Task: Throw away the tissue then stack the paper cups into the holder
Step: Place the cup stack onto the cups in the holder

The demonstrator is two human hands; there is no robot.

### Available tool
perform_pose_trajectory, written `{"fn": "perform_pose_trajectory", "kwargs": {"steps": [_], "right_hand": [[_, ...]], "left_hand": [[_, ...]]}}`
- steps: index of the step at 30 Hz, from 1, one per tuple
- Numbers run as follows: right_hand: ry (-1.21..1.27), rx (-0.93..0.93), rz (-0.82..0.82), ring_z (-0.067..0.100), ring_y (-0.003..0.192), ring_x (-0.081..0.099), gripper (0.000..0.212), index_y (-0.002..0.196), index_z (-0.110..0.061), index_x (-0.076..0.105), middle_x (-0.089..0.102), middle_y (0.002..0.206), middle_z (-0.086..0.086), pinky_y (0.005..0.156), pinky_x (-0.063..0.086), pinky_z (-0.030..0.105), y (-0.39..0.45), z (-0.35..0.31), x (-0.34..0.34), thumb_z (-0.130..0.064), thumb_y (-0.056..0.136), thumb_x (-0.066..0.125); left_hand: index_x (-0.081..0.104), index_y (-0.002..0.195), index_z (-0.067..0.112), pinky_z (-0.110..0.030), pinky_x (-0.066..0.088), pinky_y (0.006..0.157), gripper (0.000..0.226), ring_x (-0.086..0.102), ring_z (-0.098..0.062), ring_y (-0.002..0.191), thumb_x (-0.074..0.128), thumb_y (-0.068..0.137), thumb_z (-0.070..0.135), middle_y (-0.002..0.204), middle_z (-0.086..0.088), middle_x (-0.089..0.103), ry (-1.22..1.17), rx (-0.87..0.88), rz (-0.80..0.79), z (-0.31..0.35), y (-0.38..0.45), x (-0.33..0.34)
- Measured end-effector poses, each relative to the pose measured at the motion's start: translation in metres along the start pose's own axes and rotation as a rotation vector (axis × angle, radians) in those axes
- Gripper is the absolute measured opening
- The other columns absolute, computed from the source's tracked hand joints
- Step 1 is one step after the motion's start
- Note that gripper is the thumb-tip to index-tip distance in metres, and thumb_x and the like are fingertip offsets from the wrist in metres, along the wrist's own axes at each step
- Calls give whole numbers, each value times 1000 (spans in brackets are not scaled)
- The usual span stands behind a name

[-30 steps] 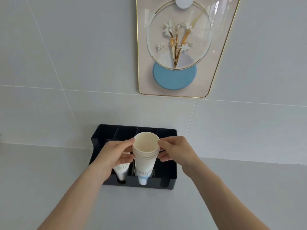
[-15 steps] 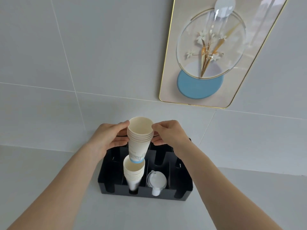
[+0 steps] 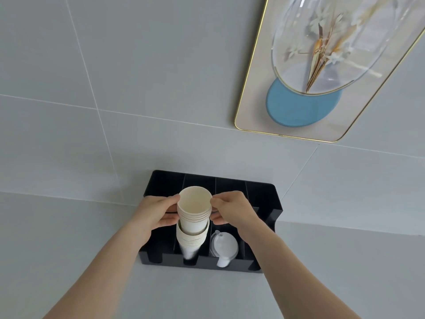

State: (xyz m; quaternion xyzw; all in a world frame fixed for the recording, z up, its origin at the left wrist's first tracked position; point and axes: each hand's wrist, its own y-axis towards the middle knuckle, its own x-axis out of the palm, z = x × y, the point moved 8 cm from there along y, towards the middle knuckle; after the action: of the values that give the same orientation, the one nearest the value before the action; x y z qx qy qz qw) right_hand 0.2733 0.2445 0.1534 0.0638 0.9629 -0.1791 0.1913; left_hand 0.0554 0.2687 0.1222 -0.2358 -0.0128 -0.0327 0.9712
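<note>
Two hands nest one cup stack into another.

A drinks counter: tiled wall, black cup holder, framed picture.

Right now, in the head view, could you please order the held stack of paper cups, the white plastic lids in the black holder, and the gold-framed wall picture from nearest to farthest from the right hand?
1. Held stack of paper cups: pinched by the right hand.
2. White plastic lids: just below the hand, in the black holder.
3. Gold-framed wall picture: high on the wall, upper right.
</note>
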Motion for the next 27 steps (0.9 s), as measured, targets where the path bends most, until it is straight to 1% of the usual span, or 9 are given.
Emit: {"fn": "perform_pose_trajectory", "kwargs": {"steps": [2,6,10,13,15,17,19,23,27], "right_hand": [[-23,15,2,25,80,78,18,99,-16,78,79,86,11,79,65,40,5,9,6,-15,94,62],[-73,25,-8,16,66,69,18,85,-23,79,78,81,11,79,65,43,10,21,16,-15,90,63],[-73,33,5,16,66,68,24,74,-29,74,78,85,15,78,65,43,12,27,18,-14,90,65],[-74,39,18,19,72,74,17,82,-30,75,78,81,7,78,65,38,14,29,16,-17,91,67],[-62,54,26,18,70,73,12,93,-22,78,78,80,5,73,65,32,15,32,14,-17,92,67],[-51,70,26,21,74,76,14,102,-18,78,78,82,5,71,64,30,15,36,14,-18,92,68],[-40,84,18,22,79,77,16,105,-19,78,79,82,6,74,65,32,14,40,15,-20,92,68],[-9,86,2,17,77,78,17,108,-19,77,80,83,4,77,65,34,12,45,15,-19,93,68],[18,90,6,17,77,78,18,109,-19,77,79,87,2,77,65,35,9,46,16,-19,94,68]], "left_hand": [[76,100,8,-37,63,76,20,77,-28,85,73,91,25,86,-10,80,25,-9,11,-8,6,-2],[77,102,8,-38,63,79,18,77,-26,86,71,93,23,89,-11,80,88,1,25,-19,14,-6],[78,101,9,-35,63,77,16,77,-25,86,71,92,21,87,-10,80,112,10,17,-24,18,-8],[78,100,10,-33,63,75,16,77,-27,88,72,91,22,87,-11,80,99,12,13,-27,18,-7],[78,100,11,-31,63,72,16,77,-27,88,74,90,22,87,-11,80,91,15,16,-28,16,-6],[78,99,12,-30,62,69,14,77,-27,86,74,90,21,87,-11,80,89,23,25,-28,13,-5],[78,98,12,-30,62,69,13,77,-26,84,74,90,21,86,-11,80,84,25,36,-29,11,-6],[78,98,13,-31,62,70,13,78,-27,83,76,88,21,87,-11,80,57,8,35,-34,8,-6],[78,99,13,-31,63,69,15,78,-26,83,77,87,22,88,-10,80,56,3,38,-35,7,-6]]}}
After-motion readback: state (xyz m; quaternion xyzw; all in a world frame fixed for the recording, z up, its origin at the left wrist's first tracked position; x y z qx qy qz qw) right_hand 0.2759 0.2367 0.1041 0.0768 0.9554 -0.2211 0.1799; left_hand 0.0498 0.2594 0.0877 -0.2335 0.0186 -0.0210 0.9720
